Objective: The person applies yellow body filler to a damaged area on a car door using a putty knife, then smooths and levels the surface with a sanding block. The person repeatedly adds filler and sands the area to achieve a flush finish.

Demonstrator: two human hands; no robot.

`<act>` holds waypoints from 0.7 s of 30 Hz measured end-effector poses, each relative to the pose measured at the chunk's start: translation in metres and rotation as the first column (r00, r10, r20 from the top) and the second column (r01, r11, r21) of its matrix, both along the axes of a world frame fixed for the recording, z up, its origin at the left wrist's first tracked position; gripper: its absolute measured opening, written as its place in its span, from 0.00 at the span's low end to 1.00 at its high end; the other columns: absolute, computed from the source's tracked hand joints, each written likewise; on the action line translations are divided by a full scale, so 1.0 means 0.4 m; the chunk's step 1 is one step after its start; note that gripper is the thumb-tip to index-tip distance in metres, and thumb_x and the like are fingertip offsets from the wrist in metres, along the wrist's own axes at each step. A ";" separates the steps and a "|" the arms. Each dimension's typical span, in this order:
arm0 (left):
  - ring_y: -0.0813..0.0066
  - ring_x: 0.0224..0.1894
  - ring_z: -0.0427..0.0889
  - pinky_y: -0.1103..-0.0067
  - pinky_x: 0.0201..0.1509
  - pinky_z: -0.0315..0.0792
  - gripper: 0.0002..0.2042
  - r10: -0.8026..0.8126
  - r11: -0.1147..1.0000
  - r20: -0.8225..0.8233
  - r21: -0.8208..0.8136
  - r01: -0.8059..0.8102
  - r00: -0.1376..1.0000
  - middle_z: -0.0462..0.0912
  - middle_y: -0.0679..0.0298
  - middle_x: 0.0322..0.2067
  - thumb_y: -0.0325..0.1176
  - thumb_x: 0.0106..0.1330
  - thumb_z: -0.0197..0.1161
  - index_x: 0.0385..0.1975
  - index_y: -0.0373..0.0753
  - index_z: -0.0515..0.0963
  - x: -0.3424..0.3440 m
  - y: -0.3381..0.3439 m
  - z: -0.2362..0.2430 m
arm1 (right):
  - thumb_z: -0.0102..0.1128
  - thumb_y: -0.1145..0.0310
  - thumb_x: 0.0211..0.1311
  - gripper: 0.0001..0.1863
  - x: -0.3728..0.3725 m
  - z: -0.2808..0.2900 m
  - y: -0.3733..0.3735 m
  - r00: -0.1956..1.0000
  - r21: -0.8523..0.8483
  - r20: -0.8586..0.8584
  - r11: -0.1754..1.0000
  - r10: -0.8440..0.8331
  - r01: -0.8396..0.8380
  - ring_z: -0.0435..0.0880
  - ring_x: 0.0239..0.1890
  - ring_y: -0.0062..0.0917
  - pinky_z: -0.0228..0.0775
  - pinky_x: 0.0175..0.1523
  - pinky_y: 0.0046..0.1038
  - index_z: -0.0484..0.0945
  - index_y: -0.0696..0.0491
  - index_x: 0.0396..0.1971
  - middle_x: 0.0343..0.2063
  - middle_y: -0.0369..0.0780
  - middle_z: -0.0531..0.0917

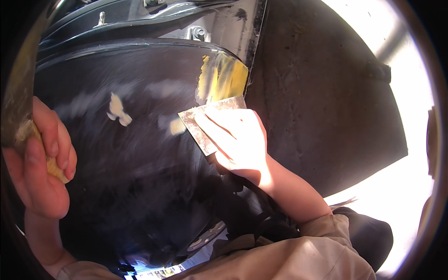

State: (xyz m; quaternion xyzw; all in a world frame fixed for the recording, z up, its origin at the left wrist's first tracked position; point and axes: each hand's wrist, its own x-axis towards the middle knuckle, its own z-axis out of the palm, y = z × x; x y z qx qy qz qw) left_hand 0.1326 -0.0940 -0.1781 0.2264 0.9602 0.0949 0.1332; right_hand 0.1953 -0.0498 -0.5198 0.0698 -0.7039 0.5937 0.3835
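In my right hand (240, 140), a flat, stained metal spreader (198, 133) is gripped against a dark, curved car body panel (135, 172). Its upper edge touches the bottom of a streaky patch of yellow body filler (231, 77) at the panel's corner. My left hand (44, 172), at the far left, is closed around the yellowish handle (58, 170) of a putty knife. The wide blade (18, 98) of that knife rises above the hand and is partly cut off by the picture's rim. Pale filler spots (119, 111) mark the panel between my hands.
Beyond the panel's top edge lies a grey metal channel with a bolt (199, 33). A dark, stained floor (322, 102) stretches out on the right, with bright sunlit ground (410, 186) past it. Shiny, reflective parts (158, 270) show at the bottom.
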 end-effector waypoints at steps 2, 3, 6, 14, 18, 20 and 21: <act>0.86 0.17 0.62 0.89 0.16 0.61 0.19 0.045 0.998 -0.034 0.036 -0.044 0.998 0.63 0.69 0.23 0.49 0.82 0.46 0.31 0.41 0.64 0.004 -0.007 -0.009 | 0.72 0.72 0.50 0.23 -0.011 -0.003 0.016 0.999 -0.061 -0.023 0.997 -0.039 0.037 0.85 0.40 0.29 0.76 0.45 0.33 0.87 0.49 0.51 0.46 0.34 0.89; 0.86 0.17 0.62 0.89 0.16 0.61 0.20 0.031 0.999 -0.065 0.033 -0.029 0.997 0.63 0.69 0.23 0.50 0.82 0.46 0.31 0.41 0.64 0.005 -0.006 -0.017 | 0.74 0.74 0.48 0.22 -0.021 0.002 0.027 0.994 -0.119 -0.027 0.988 -0.107 0.103 0.85 0.39 0.29 0.76 0.42 0.31 0.89 0.49 0.47 0.45 0.34 0.89; 0.86 0.18 0.62 0.89 0.16 0.61 0.22 0.003 1.000 -0.050 0.024 -0.002 0.999 0.63 0.69 0.23 0.53 0.82 0.46 0.31 0.41 0.65 0.001 -0.002 -0.027 | 0.75 0.79 0.45 0.22 -0.081 -0.004 0.049 0.963 -0.216 0.003 0.940 -0.269 0.263 0.84 0.38 0.31 0.76 0.42 0.30 0.89 0.51 0.45 0.43 0.35 0.88; 0.87 0.17 0.62 0.89 0.15 0.60 0.27 -0.008 1.000 -0.120 0.029 0.012 0.993 0.63 0.70 0.22 0.61 0.80 0.48 0.30 0.41 0.65 0.004 0.005 -0.047 | 0.60 0.88 0.43 0.32 -0.138 0.008 0.057 0.979 -0.225 0.114 0.956 -0.167 0.189 0.84 0.43 0.35 0.78 0.52 0.31 0.88 0.52 0.52 0.46 0.40 0.88; 0.88 0.16 0.61 0.89 0.15 0.60 0.27 0.002 1.000 -0.081 -0.007 -0.003 0.997 0.62 0.71 0.20 0.63 0.79 0.47 0.30 0.42 0.64 0.005 0.012 -0.025 | 0.68 0.83 0.39 0.34 -0.111 0.001 0.039 0.983 -0.197 0.115 0.966 -0.145 0.166 0.83 0.45 0.35 0.80 0.51 0.33 0.87 0.48 0.54 0.48 0.35 0.85; 0.87 0.15 0.61 0.89 0.15 0.60 0.27 0.010 0.999 -0.006 -0.047 -0.010 1.000 0.62 0.71 0.20 0.63 0.79 0.47 0.30 0.43 0.64 0.002 -0.006 -0.001 | 0.69 0.80 0.38 0.34 -0.081 0.002 0.028 0.989 -0.209 0.095 0.969 -0.110 0.128 0.83 0.46 0.34 0.80 0.52 0.33 0.86 0.49 0.54 0.49 0.35 0.85; 0.87 0.15 0.61 0.89 0.15 0.59 0.27 0.023 0.999 -0.012 -0.040 -0.024 1.000 0.62 0.71 0.20 0.63 0.79 0.47 0.30 0.43 0.64 0.004 -0.008 -0.003 | 0.69 0.79 0.39 0.33 -0.066 0.002 0.023 0.991 -0.206 0.095 0.972 -0.092 0.110 0.83 0.46 0.34 0.80 0.52 0.33 0.86 0.50 0.54 0.49 0.36 0.86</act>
